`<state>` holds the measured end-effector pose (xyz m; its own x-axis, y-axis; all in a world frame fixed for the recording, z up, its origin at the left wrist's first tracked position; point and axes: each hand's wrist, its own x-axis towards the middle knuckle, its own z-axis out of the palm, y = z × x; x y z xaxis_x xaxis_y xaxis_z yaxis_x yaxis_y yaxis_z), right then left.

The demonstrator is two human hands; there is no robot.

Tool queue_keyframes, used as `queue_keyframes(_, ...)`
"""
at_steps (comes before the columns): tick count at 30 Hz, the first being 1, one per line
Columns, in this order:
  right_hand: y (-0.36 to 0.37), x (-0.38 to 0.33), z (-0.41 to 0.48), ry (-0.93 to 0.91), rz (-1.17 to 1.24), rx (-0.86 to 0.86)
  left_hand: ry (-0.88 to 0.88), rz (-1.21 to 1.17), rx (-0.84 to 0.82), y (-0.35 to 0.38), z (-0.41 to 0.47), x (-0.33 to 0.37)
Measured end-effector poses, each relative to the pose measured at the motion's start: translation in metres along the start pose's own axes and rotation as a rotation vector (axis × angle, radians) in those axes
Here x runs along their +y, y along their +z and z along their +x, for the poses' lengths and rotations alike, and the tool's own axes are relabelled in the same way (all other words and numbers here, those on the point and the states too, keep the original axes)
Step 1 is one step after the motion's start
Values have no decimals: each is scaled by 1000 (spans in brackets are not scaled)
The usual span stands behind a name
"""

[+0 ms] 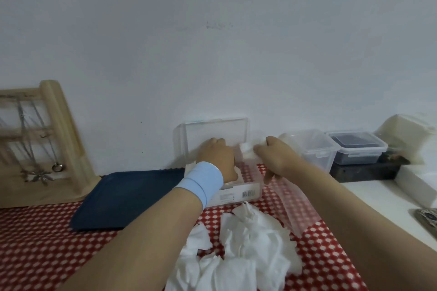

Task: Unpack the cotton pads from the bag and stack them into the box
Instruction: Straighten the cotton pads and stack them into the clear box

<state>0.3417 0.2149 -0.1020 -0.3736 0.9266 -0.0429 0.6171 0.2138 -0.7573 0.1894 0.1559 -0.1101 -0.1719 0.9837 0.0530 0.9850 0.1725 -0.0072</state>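
The left hand, a pale blue band round its wrist, reaches down into the clear box, its fingers bent over white pads inside; whether they grip anything I cannot tell. The box lid stands open against the wall. The right hand pinches a cotton pad between thumb and fingers, over the right end of the box. A heap of loose pads lies on the red dotted surface just in front, with the clear bag beside it and a blue tray to the left
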Motion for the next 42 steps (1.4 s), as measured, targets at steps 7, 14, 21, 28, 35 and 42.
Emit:
queue_keyframes(7,5,-19,6,-62,-347,98,15,-45,6,3,-3,-4)
queue_keyframes(14,33,-35,6,-51,-695,236,18,38,31,9,3,-9)
queue_keyframes(21,49,-24,-1,22,-921,232,31,5,43,10,-2,-10)
queue_keyframes(28,43,-26,-9,124,-657,11,132,-194,-75,2,-25,-26)
queue_keyframes(35,41,-11,-18,-124,-621,173,124,-212,-206,6,-51,-32)
queue_keyframes(42,32,-11,-40,-98,-507,-44,132,-209,-171,5,-54,-29)
